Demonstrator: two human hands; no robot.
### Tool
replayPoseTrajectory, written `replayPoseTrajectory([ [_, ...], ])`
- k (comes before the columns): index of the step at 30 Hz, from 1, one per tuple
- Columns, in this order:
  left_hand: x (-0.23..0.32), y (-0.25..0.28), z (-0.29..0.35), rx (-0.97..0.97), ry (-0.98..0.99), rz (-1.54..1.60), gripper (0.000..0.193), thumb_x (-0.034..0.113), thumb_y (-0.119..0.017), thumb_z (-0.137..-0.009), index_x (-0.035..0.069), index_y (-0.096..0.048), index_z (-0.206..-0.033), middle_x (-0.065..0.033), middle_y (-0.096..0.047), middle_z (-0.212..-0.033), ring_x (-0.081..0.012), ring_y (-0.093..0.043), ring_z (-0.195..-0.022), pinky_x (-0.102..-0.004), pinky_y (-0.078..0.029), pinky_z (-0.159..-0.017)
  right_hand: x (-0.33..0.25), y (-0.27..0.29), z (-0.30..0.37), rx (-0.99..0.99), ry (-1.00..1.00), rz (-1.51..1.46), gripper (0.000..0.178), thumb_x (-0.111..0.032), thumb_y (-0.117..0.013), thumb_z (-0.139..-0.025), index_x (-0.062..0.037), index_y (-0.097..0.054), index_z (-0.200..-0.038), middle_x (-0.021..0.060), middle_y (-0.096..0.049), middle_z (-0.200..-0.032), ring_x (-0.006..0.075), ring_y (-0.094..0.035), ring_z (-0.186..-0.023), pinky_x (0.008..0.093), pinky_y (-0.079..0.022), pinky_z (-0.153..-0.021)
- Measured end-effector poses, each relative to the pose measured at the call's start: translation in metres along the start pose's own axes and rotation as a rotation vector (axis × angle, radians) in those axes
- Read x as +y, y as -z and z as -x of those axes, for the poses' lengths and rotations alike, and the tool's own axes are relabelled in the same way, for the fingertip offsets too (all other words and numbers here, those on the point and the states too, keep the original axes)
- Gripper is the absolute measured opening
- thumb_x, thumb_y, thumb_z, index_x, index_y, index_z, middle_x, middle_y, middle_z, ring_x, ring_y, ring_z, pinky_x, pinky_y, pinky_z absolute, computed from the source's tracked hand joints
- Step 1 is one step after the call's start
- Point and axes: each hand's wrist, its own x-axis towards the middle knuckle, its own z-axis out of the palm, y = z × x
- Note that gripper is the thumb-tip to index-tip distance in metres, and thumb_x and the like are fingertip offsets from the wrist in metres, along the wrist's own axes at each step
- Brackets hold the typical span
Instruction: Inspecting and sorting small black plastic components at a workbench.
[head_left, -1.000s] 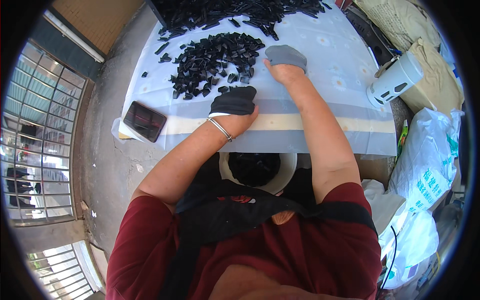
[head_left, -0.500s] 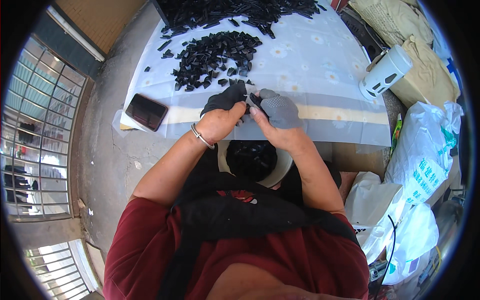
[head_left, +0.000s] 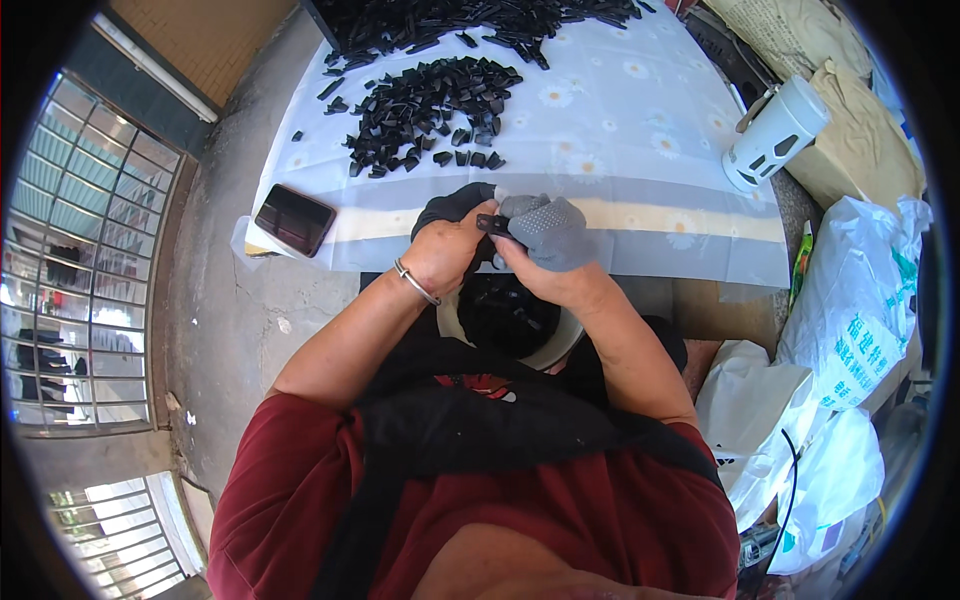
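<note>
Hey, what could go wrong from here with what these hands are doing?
The black piece between the left hand and right hand could slip and drop into the bucket or onto the floor.

The phone lies near the left front corner of the table; a stray left forearm might nudge it off.

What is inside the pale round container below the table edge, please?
Inside the pale round container is a mass of black pieces; whatever lies beneath them, including its bottom, is covered.

The flower-patterned tablecloth [head_left: 625,125] carries small black pieces [head_left: 430,100], longer black strips [head_left: 440,22] and a dark phone [head_left: 295,220].
</note>
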Motion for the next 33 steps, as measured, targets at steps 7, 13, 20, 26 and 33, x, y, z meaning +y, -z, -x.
replayPoseTrajectory([
  [7,0.012,-0.002,-0.002,-0.023,-0.465,-0.616,0.026,0.02,-0.049,-0.089,0.001,-0.056,-0.106,-0.0053,-0.061,-0.088,-0.0118,-0.056,-0.076,-0.0235,-0.047,-0.068,0.0,0.007,0.0,0.065,0.045,0.231,0.024,-0.016,-0.065,-0.071,-0.007,-0.058,-0.092,0.0093,-0.06,-0.079,0.0273,-0.058,-0.071,0.0356,-0.045,-0.061],
  [13,0.04,-0.007,0.011,0.018,-0.055,-0.501,0.035,0.032,-0.045,-0.09,0.002,-0.061,-0.094,-0.0022,-0.06,-0.073,-0.0076,-0.05,-0.066,-0.023,-0.041,-0.056,-0.006,0.006,-0.001,0.134,-0.02,0.04,0.028,-0.021,-0.064,-0.074,-0.0054,-0.057,-0.096,0.0103,-0.06,-0.08,0.0287,-0.059,-0.072,0.0353,-0.046,-0.063],
  [20,0.062,-0.007,0.016,0.003,-0.063,-0.321,0.039,0.034,-0.041,-0.091,0.001,-0.058,-0.077,-0.0031,-0.054,-0.058,-0.0097,-0.048,-0.048,-0.0255,-0.04,-0.046,-0.007,0.024,0.003,0.01,-0.09,0.005,0.024,-0.027,-0.057,-0.081,-0.0039,-0.06,-0.09,0.0103,-0.061,-0.077,0.0297,-0.057,-0.07,0.0378,-0.045,-0.063],
  [26,0.069,-0.006,0.013,-0.053,-0.066,-0.563,0.039,0.032,-0.039,-0.092,0.0,-0.057,-0.077,-0.0074,-0.054,-0.059,-0.0161,-0.049,-0.048,-0.0289,-0.042,-0.05,-0.012,0.022,0.006,0.069,0.034,0.307,0.023,-0.025,-0.059,-0.079,-0.0055,-0.063,-0.091,0.0098,-0.061,-0.076,0.0268,-0.057,-0.067,0.0379,-0.044,-0.059],
  [33,0.071,-0.021,0.02,-0.126,-0.124,-0.778,0.037,0.029,-0.035,-0.092,0.0,-0.056,-0.08,-0.0161,-0.058,-0.07,-0.0298,-0.056,-0.064,-0.033,-0.044,-0.06,-0.013,0.007,0.012,-0.008,0.054,0.403,0.023,-0.027,-0.058,-0.078,-0.0054,-0.061,-0.085,0.0109,-0.06,-0.08,0.0277,-0.056,-0.067,0.0382,-0.043,-0.058],
])
